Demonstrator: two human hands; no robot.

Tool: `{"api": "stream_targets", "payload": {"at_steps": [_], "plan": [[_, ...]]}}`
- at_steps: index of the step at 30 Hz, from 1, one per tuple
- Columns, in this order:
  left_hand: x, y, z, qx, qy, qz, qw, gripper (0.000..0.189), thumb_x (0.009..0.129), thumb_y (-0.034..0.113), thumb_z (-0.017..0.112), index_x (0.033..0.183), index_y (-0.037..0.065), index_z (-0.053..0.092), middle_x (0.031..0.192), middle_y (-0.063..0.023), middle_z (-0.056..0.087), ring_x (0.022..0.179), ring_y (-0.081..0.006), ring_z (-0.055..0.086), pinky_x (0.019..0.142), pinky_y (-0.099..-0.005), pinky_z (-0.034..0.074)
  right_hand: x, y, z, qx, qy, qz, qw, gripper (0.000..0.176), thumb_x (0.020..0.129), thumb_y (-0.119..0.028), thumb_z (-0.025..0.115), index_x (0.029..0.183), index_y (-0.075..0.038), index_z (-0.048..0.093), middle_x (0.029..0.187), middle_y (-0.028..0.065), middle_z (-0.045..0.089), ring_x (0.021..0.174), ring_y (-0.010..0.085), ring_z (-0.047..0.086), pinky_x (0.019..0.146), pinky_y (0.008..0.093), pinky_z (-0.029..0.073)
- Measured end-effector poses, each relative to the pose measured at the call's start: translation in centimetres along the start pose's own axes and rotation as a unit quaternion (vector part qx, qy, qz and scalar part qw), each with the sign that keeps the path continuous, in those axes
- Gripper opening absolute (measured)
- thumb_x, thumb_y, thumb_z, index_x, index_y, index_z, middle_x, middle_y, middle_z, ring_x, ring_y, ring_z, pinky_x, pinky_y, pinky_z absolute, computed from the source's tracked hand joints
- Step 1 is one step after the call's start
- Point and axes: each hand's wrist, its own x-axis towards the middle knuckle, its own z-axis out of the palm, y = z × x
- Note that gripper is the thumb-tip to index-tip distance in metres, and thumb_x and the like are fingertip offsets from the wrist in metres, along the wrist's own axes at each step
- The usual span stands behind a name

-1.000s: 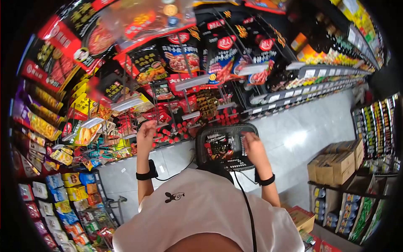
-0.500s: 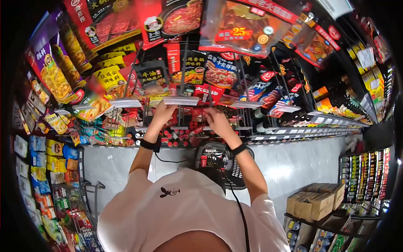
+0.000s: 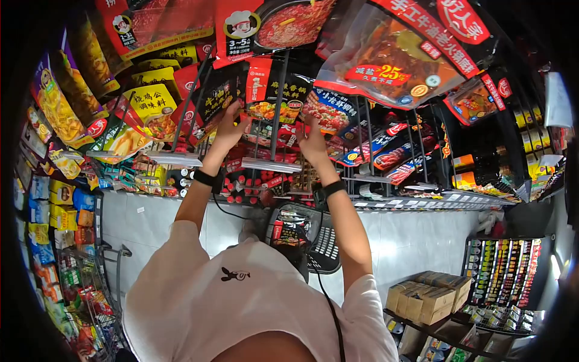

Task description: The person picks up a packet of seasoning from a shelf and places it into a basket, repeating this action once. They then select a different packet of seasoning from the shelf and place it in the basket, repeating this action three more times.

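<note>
My left hand (image 3: pixel 227 134) is raised to the shelf, thumb and fingers apart, against the edge of a black hotpot seasoning packet (image 3: pixel 212 108) that leans at an angle. My right hand (image 3: pixel 313 145) is up at the same row with its fingers stretched upward, by the lower left corner of a crayfish seasoning packet (image 3: pixel 333 111). Between the two hands stands a black and red spicy-pot seasoning packet (image 3: pixel 282 90) in its wire-divided slot. Whether the right fingertips touch a packet is hard to tell. Neither hand visibly holds anything.
Large hanging hotpot packets (image 3: pixel 395 60) jut out above the hands. A shopping basket (image 3: pixel 327 241) with packets in it stands on the floor below. Cardboard boxes (image 3: pixel 425 298) sit at lower right, and a wire cart (image 3: pixel 90 283) is at left.
Both hands have risen from the shelf's front edge to the packet row. The black hotpot packet by my left hand has turned from facing forward to slanted. The view has shifted closer.
</note>
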Motion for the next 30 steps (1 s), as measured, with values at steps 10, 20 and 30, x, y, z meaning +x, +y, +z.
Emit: {"api": "stream_targets", "payload": {"at_steps": [10,20,30], "plan": [[1.5,5.3,0.2,0.054,-0.126,-0.135,0.981,0.051,0.079,0.028,0.066,0.111,-0.003,0.041,0.107,-0.0125,0.053,0.101,-0.0207,0.050,0.087,-0.0316,0.039,2.0,-1.2,2.4,0.188,-0.024,0.210,0.959,0.055,0.078,-0.026,0.070,0.117,0.003,0.042,0.112,0.0132,0.052,0.106,0.0207,0.049,0.090,0.0310,0.039],[-1.6,7.1,-0.6,-0.019,-0.214,-0.017,0.976,0.076,0.078,0.026,0.070,0.132,-0.002,0.024,0.122,-0.0130,0.045,0.111,-0.0181,0.045,0.094,-0.0306,0.037,-0.4,-5.6,-1.8,0.315,-0.128,0.157,0.927,0.043,0.079,-0.017,0.069,0.114,-0.003,0.048,0.104,0.0048,0.059,0.096,0.0123,0.055,0.084,0.0259,0.043],[-6.2,8.1,-0.4,-0.075,-0.251,-0.038,0.964,0.065,0.079,0.013,0.067,0.130,0.002,0.029,0.119,-0.0091,0.048,0.107,-0.0139,0.046,0.091,-0.0298,0.039,-5.2,-6.5,-3.1,0.326,-0.150,0.177,0.916,0.038,0.080,-0.014,0.067,0.112,-0.002,0.050,0.103,0.0050,0.059,0.094,0.0114,0.055,0.082,0.0254,0.044]]}}
